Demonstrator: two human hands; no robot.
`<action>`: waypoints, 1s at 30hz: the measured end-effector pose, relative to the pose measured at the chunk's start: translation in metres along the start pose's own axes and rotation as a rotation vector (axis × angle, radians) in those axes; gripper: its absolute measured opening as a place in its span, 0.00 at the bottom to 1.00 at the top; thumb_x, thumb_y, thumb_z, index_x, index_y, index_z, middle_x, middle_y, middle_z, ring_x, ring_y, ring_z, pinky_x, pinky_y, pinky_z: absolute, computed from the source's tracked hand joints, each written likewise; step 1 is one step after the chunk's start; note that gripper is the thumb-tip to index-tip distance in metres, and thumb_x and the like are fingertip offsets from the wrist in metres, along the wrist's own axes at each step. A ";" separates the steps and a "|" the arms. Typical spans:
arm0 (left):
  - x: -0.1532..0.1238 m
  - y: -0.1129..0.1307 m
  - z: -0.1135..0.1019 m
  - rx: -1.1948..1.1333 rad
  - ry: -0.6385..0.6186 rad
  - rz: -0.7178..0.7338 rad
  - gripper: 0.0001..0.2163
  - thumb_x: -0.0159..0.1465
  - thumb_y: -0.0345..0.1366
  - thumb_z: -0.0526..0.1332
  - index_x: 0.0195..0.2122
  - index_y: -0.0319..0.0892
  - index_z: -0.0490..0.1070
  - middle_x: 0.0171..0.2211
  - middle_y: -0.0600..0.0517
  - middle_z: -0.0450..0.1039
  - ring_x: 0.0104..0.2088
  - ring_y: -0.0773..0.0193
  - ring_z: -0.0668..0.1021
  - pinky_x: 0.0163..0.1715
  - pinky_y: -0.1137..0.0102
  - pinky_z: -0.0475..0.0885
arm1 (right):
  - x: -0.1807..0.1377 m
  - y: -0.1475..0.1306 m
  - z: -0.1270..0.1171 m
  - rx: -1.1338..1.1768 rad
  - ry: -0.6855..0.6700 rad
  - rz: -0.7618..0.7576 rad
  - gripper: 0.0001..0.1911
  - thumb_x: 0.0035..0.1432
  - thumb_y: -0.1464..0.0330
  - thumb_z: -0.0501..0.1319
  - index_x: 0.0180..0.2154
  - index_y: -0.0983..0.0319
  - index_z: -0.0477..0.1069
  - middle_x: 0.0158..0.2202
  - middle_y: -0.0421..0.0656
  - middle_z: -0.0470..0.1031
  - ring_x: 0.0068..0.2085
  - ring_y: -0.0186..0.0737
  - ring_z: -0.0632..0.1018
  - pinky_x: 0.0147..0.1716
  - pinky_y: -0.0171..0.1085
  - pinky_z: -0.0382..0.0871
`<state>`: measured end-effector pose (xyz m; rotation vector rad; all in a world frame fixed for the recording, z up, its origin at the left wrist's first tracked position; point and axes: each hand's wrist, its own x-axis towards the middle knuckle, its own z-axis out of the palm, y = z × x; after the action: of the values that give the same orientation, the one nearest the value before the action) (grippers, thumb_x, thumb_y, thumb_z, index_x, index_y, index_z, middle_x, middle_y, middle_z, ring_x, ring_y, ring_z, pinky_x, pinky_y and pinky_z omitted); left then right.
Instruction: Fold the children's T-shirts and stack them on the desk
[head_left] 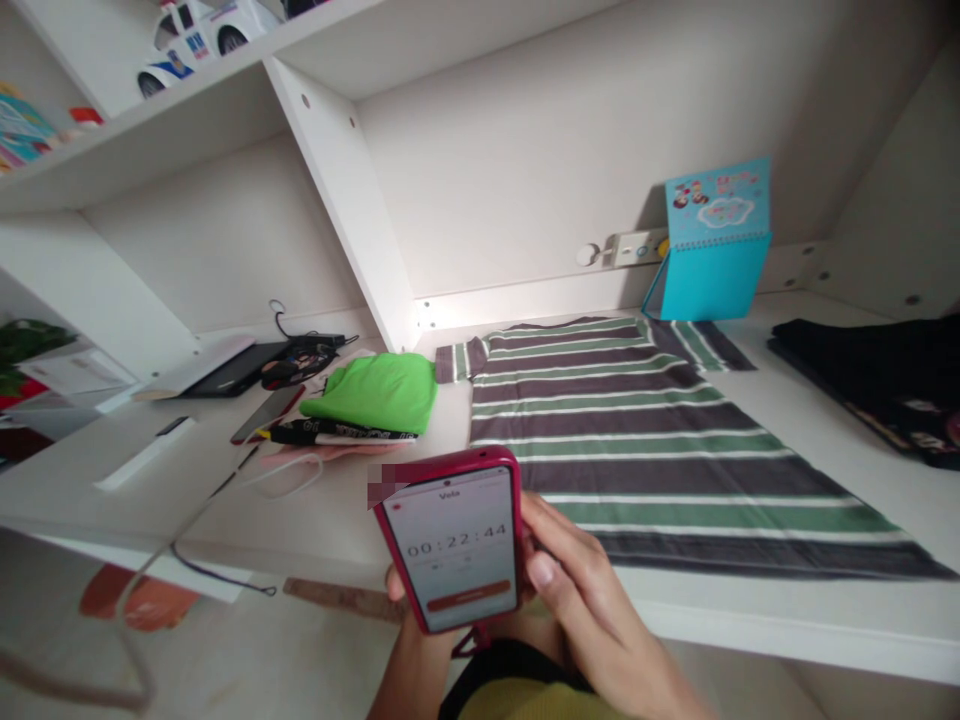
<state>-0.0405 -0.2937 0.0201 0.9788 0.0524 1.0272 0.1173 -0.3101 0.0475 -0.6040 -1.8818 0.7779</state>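
Note:
A phone point(459, 545) in a dark pink case is held up in front of me, its screen showing a timer at 00:22:44. My right hand point(574, 575) grips its right edge, with the thumb along the side. Behind the phone, my left hand point(396, 585) supports its lower left; most of those fingers are hidden. Beyond the phone a striped shirt point(607, 420) in grey, green and white lies spread flat on the white desk point(352, 510). Left of the shirt sits a folded bright green garment point(379, 390) on top of other folded clothes.
A turquoise desk calendar point(712, 270) stands at the back beside a power strip point(634, 248). Dark folded clothes point(870, 375) lie at the right. A black tablet-like device point(236, 370) and tangled cables point(300, 360) are at the left. A toy police car point(195, 45) sits on the upper shelf.

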 end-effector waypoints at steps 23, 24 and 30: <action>0.000 -0.001 0.003 -0.057 -0.046 -0.043 0.43 0.32 0.59 0.64 0.47 0.37 0.69 0.36 0.46 0.68 0.33 0.62 0.68 0.29 0.70 0.63 | 0.093 0.155 -0.095 -0.888 -0.539 0.240 0.34 0.60 0.48 0.38 0.62 0.57 0.48 0.63 0.51 0.47 0.63 0.54 0.47 0.56 0.55 0.51; 0.000 0.000 0.003 -0.057 -0.061 -0.045 0.43 0.32 0.59 0.64 0.47 0.37 0.69 0.36 0.46 0.67 0.33 0.62 0.67 0.30 0.70 0.63 | 0.095 0.160 -0.093 -0.898 -0.520 0.242 0.34 0.60 0.47 0.38 0.62 0.56 0.46 0.63 0.50 0.46 0.63 0.55 0.46 0.55 0.56 0.51; 0.001 -0.003 0.000 -0.109 -0.079 -0.033 0.44 0.31 0.58 0.64 0.49 0.36 0.68 0.37 0.46 0.67 0.34 0.62 0.67 0.31 0.71 0.64 | 0.093 0.178 -0.089 -0.959 -0.480 0.263 0.33 0.60 0.47 0.37 0.62 0.53 0.47 0.63 0.49 0.48 0.62 0.56 0.48 0.53 0.60 0.49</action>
<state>-0.0379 -0.2940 0.0185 0.9158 -0.0522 0.9504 0.1741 -0.1029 0.0003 -1.3624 -2.6377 0.1120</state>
